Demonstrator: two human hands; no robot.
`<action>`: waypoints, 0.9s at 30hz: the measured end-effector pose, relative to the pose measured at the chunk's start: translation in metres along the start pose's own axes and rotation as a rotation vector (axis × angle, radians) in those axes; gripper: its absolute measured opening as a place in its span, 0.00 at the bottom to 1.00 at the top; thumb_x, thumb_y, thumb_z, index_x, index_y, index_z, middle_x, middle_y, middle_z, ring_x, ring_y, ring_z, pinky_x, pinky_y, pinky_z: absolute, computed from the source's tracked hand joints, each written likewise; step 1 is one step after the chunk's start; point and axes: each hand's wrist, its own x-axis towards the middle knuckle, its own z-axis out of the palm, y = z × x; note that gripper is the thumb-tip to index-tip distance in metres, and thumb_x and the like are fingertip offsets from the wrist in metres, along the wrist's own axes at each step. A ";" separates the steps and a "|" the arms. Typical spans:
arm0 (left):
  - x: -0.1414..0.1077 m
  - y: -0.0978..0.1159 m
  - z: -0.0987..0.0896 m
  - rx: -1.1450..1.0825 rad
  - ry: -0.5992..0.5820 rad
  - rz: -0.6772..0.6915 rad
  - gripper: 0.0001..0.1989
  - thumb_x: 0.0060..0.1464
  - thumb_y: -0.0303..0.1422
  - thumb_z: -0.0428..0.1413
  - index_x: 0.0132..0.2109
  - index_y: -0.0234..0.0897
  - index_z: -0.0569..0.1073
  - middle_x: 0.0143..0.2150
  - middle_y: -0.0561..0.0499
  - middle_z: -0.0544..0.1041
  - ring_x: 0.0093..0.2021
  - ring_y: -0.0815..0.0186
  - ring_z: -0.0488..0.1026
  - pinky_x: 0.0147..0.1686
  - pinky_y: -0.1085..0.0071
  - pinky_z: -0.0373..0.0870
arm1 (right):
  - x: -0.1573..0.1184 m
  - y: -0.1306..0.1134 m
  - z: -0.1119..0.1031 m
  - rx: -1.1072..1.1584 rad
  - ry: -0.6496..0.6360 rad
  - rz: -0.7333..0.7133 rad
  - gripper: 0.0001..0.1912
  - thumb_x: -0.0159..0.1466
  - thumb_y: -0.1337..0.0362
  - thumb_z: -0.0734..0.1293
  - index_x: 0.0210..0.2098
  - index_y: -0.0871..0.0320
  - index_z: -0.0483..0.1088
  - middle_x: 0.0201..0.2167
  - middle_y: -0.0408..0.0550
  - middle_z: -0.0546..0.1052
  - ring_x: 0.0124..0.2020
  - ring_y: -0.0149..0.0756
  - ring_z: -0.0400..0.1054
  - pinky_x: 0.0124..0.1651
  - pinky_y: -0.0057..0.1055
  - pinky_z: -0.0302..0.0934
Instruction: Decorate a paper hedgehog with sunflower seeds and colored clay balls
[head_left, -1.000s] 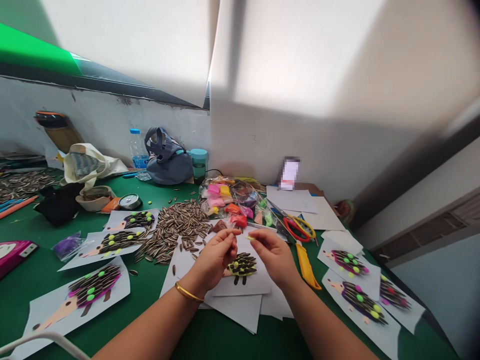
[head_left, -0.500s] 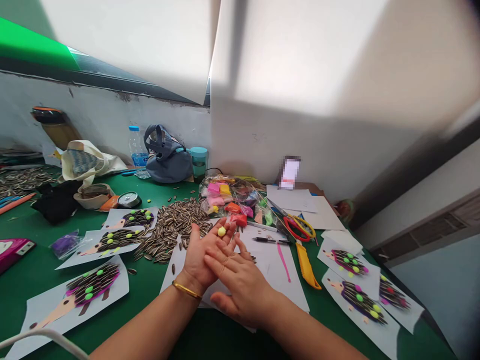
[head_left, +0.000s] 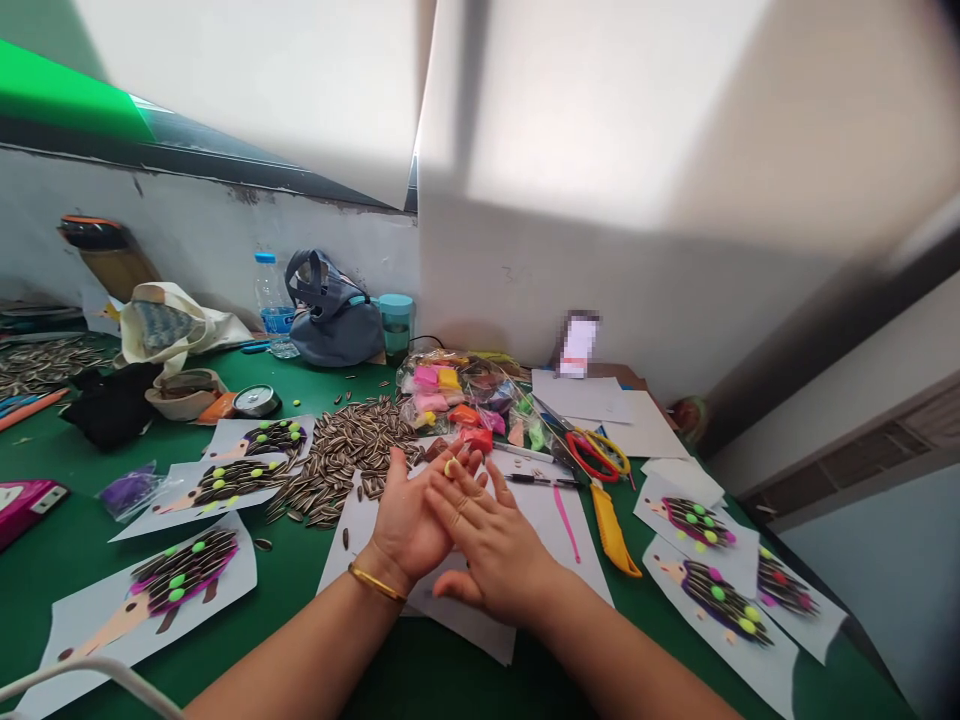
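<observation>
My left hand [head_left: 409,520] is turned palm up, its fingers stretched out, and a small yellow clay ball [head_left: 450,467] lies on them. Over it my right hand [head_left: 491,545] reaches flat with outstretched fingers, its fingertips partly covering the ball. Both hands are above white paper sheets [head_left: 577,540] on the green table. Behind and to the left spreads a heap of sunflower seeds [head_left: 367,440]. Bags of coloured clay [head_left: 450,385] lie just beyond the fingers.
Hedgehog pictures made of seeds lie at left [head_left: 161,590] and right [head_left: 712,600]. A black pen [head_left: 541,481], scissors [head_left: 592,455] and a yellow utility knife [head_left: 615,530] are right of my hands. A bottle [head_left: 276,315], a blue bag [head_left: 337,325] and a phone [head_left: 579,345] stand along the wall.
My right hand has slid forward along my left fingers and now partly covers the yellow ball.
</observation>
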 end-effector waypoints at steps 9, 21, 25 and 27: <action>0.001 -0.003 0.001 0.006 0.043 -0.023 0.38 0.58 0.61 0.38 0.54 0.32 0.70 0.48 0.37 0.76 0.50 0.54 0.74 0.51 0.57 0.71 | 0.005 0.002 -0.014 0.080 -0.051 -0.045 0.31 0.68 0.50 0.60 0.66 0.56 0.57 0.63 0.51 0.67 0.69 0.46 0.49 0.71 0.55 0.28; 0.002 -0.006 0.001 -0.009 -0.105 -0.018 0.34 0.59 0.59 0.40 0.51 0.34 0.71 0.46 0.39 0.75 0.50 0.55 0.73 0.49 0.55 0.73 | -0.002 0.022 -0.016 0.289 0.241 0.229 0.06 0.65 0.61 0.66 0.40 0.51 0.76 0.37 0.47 0.78 0.43 0.40 0.69 0.55 0.44 0.60; 0.006 0.006 -0.003 -0.051 -0.034 0.142 0.34 0.59 0.58 0.41 0.50 0.32 0.72 0.43 0.40 0.75 0.47 0.58 0.74 0.52 0.56 0.72 | -0.015 0.049 -0.032 0.367 0.278 0.513 0.09 0.67 0.60 0.64 0.41 0.53 0.76 0.40 0.49 0.78 0.43 0.41 0.71 0.48 0.40 0.65; 0.009 0.011 -0.005 -0.057 -0.007 0.175 0.33 0.60 0.58 0.41 0.49 0.32 0.72 0.42 0.40 0.75 0.47 0.58 0.75 0.53 0.56 0.72 | -0.021 0.061 -0.037 0.379 0.166 0.614 0.09 0.65 0.61 0.65 0.41 0.52 0.77 0.42 0.49 0.79 0.44 0.41 0.72 0.46 0.39 0.66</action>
